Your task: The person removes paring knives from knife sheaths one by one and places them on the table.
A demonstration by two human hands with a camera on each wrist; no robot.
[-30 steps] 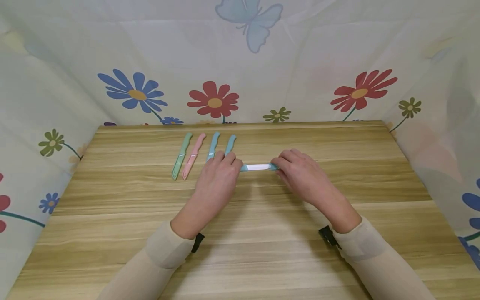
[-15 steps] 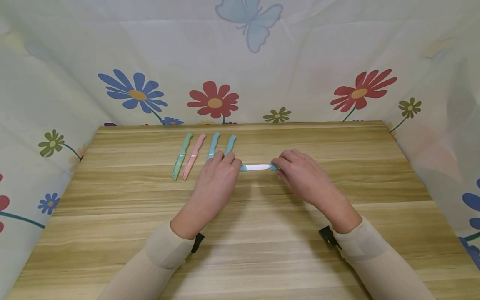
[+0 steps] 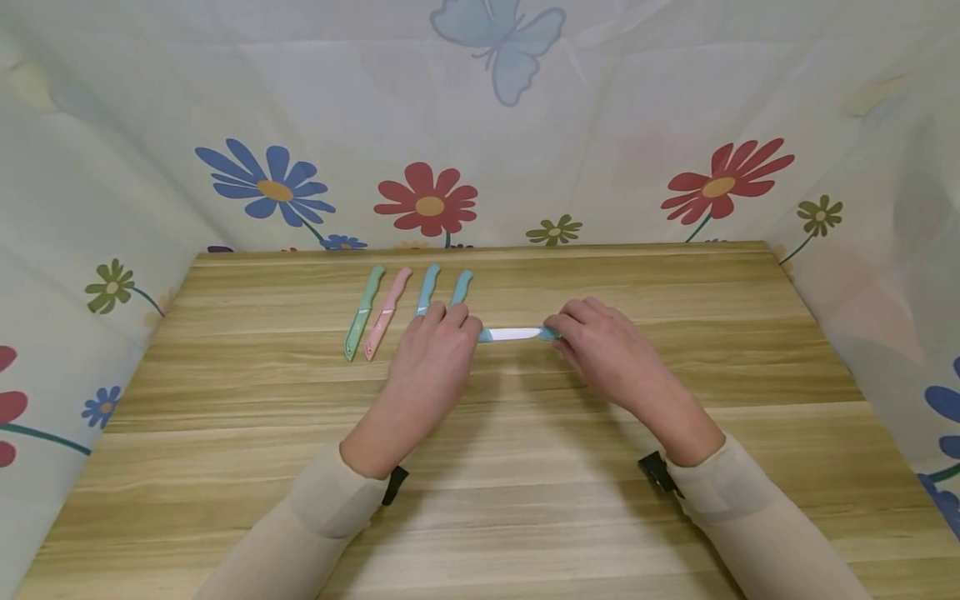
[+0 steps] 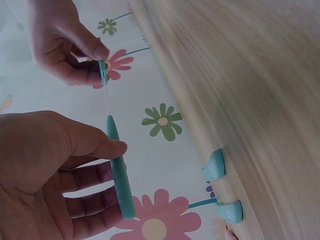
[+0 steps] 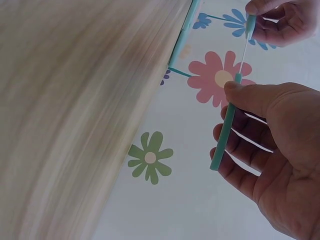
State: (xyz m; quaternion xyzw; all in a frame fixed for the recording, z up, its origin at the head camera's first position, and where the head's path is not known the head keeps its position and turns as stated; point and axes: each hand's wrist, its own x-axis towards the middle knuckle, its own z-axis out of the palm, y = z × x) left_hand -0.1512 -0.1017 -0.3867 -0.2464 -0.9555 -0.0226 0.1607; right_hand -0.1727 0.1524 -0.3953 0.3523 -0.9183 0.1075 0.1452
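Blue-handled and white-bladed, a paring knife [image 3: 514,334] was held crosswise above the wooden tabletop [image 3: 525,500], its tip at the mouth of a matching blue sheath [image 3: 550,333]. The left hand [image 3: 433,354] gripped the handle, fingers bent around it; the right hand [image 3: 607,354] pinched the sheath between thumb and fingers. Two blue-handled knives [image 3: 427,287] lay partly hidden behind the left hand — then, alongside, a pink knife [image 3: 388,312] and a green knife [image 3: 363,314]. Beyond hung a flower-printed curtain [image 3: 615,125].

Beige sleeves [image 3: 300,537], black wrist pieces [image 3: 657,473]
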